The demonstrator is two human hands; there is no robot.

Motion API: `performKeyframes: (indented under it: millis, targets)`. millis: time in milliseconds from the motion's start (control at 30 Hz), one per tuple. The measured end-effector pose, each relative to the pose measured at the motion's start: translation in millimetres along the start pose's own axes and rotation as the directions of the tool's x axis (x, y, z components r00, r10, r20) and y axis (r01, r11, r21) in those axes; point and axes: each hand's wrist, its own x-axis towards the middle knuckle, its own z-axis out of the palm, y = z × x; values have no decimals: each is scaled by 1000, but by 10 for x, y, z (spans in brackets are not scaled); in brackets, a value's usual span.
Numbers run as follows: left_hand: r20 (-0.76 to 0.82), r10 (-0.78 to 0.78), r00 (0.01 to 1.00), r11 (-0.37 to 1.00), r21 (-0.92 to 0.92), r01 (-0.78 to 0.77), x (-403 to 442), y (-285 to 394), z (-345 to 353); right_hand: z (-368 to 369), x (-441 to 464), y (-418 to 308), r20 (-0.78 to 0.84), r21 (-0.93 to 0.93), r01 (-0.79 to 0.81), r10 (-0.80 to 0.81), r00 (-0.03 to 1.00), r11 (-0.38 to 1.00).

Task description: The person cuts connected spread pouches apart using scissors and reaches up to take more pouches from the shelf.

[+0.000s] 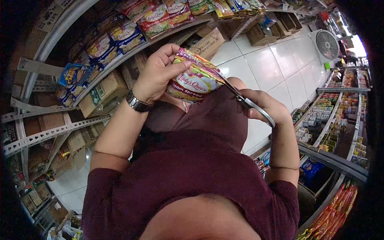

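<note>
Pinched between the thumb and fingers of my left hand (162, 72) is a Lady's Choice Ham Spread pouch (194, 84), with what look like more pouches stacked behind it. My right hand (266, 107) is closed round the handle of a pair of scissors (256, 108). The scissor blades reach up and left to the right edge of the pouches, where they meet it. Whether the blades have cut in cannot be made out. A dark watch is on my left wrist.
Shelves with mayonnaise and sandwich spread pouches (156, 20) stand at the upper left. Cardboard boxes (262, 35) are under the shelving. A round fan (327, 45) stands on the tiled floor (276, 64). Racks of cans and packets (320, 116) line the right side.
</note>
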Motion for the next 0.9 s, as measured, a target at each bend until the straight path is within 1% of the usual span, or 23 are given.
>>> performKeyframes:
  millis: [167, 233, 367, 467, 567, 633, 667, 767, 867, 900]
  targets:
    - [19, 2, 1000, 1000, 16, -3, 3, -12, -29, 17, 19, 21, -14, -21, 24, -24, 1000, 1000]
    - [29, 1, 1000, 1000, 7, -2, -9, -3, -22, 19, 38, 31, 1, 13, 64, -64, 998, 998]
    - [32, 10, 999, 1000, -24, -9, -7, -31, -28, -6, 35, -17, 16, 19, 25, -25, 1000, 1000]
    - [39, 0, 999, 1000, -18, 0, -8, -15, -34, -7, 43, -17, 42, 46, 59, -61, 997, 997]
    - [31, 17, 999, 1000, -13, -16, -2, -39, -47, 21, 56, -3, 39, 13, 71, -72, 997, 997]
    - [35, 24, 999, 1000, -17, -24, -2, -50, -44, 95, 87, -7, -137, 71, 74, -64, 989, 995]
    - [38, 32, 999, 999, -21, -31, -2, -52, -42, 90, 82, -16, -136, 70, 74, -64, 989, 995]
    - [45, 23, 999, 1000, -21, -22, -7, -45, -41, 80, 77, -36, -65, 78, 1, 4, 998, 997]
    - [40, 21, 999, 1000, -23, -20, -14, -37, -40, 82, 84, -21, -87, 81, 36, -29, 996, 996]
    - [39, 21, 999, 1000, -24, -20, -14, -35, -42, 55, 65, -17, -42, 40, 36, -34, 999, 999]
